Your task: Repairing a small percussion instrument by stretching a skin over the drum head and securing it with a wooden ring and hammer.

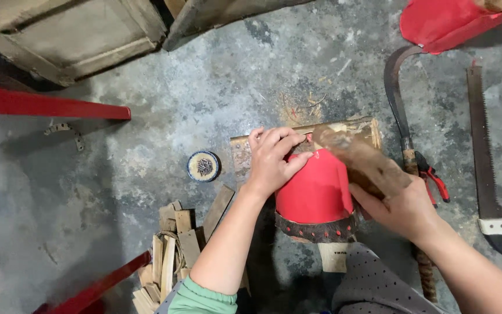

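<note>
Colours here: the scoop (316,189) is bright red with a dark brown band of little red dots along its bottom edge. Same red on the bars (50,104) at left and the sheet (445,20) top right. Pruner (431,177) grips are red too. Floor (204,87) is blotchy grey-blue. Wood scraps (172,250) are pale tan. Sleeve (201,299) is green, cloth (373,288) is grey with dark dots. Saw (483,151) blade is rusty brown with a black-and-white handle.

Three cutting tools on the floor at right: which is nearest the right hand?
The red-handled pruning shears, just beyond the right hand; the sickle curves farther up, the saw lies farthest right.
</note>
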